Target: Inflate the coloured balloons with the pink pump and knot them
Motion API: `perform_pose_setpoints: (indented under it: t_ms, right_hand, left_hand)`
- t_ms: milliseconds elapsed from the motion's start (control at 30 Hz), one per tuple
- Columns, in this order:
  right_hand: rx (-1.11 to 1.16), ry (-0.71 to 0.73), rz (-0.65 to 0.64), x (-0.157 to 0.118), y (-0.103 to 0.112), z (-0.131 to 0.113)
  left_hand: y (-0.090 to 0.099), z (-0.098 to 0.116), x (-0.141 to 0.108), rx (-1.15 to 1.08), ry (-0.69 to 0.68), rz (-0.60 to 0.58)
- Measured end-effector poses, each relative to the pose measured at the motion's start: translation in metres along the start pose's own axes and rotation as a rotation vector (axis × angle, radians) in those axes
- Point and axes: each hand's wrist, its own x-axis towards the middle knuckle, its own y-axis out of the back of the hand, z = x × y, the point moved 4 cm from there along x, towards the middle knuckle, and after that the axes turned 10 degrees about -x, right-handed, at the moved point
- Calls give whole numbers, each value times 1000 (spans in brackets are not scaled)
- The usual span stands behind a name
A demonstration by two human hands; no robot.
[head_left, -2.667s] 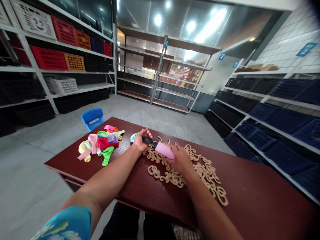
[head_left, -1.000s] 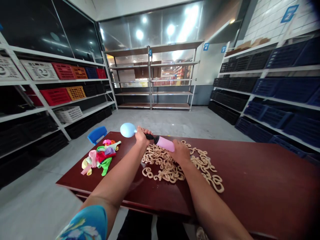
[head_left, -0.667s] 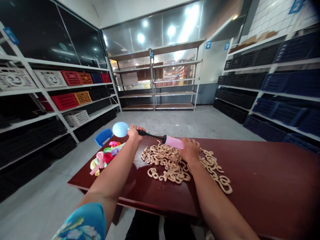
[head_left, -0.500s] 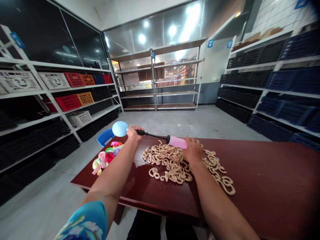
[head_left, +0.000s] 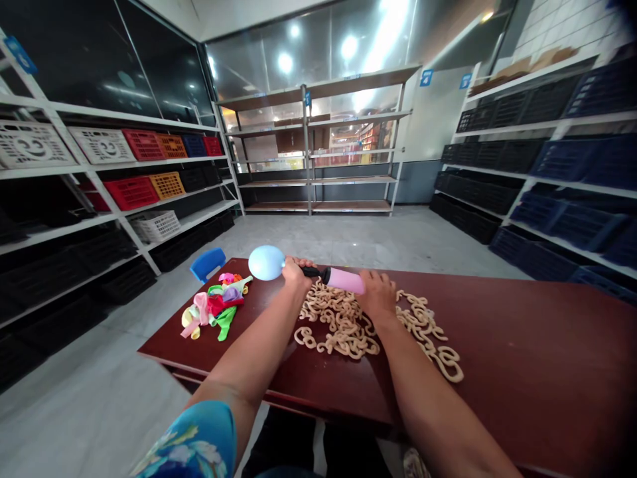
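A light blue balloon (head_left: 267, 263), partly inflated, is fitted on the black nozzle end of a hand balloon pump with a pink barrel (head_left: 343, 279). My left hand (head_left: 297, 271) is closed around the balloon's neck and the nozzle. My right hand (head_left: 378, 292) grips the far end of the pink barrel. The pump is held nearly level above a heap of tan, curly squiggle-shaped pieces (head_left: 343, 332). More of these curls (head_left: 428, 325) lie right of my right wrist. Left of my left forearm is a pile of limp, colourful balloons (head_left: 216, 305).
The dark red-brown table (head_left: 522, 352) extends to the right. Behind its left corner stands a blue chair (head_left: 207, 263). Shelves with coloured crates (head_left: 144, 145) line the left wall, dark crates (head_left: 502, 192) the right. A metal rack (head_left: 308, 179) stands at the back.
My left hand and the balloon have moved right, towards my right hand, so the pump's black shaft has slid into the barrel. The balloon looks slightly bigger. More of the limp balloons shows.
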Motion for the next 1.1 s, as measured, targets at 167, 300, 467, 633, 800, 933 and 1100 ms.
perform_pose_setpoints:
  t_ms: [167,300,467,633,800,933,1100]
  right_hand:
    - [4,-20,-31,2,-4,6]
    - [-19,-58,-36,4,-9,10]
    - [-60,-66,-23,3,-13,5]
    - [-70,-23,4,0,-12,-1]
    - [-59,41,-2,-1,-9,-5]
    - [-51,54,2,-1,-9,-5]
    - [-46,4,-7,1,-11,-1]
  left_hand:
    - [-8,39,14,35,-52,44]
    - [-16,83,30,55,-127,38]
    - [-8,90,34,30,-138,24]
    - [9,44,19,-33,-84,19]
    - [15,3,2,-66,-8,24]
    - [12,8,3,-25,-20,27]
    - [-4,62,20,38,-98,10]
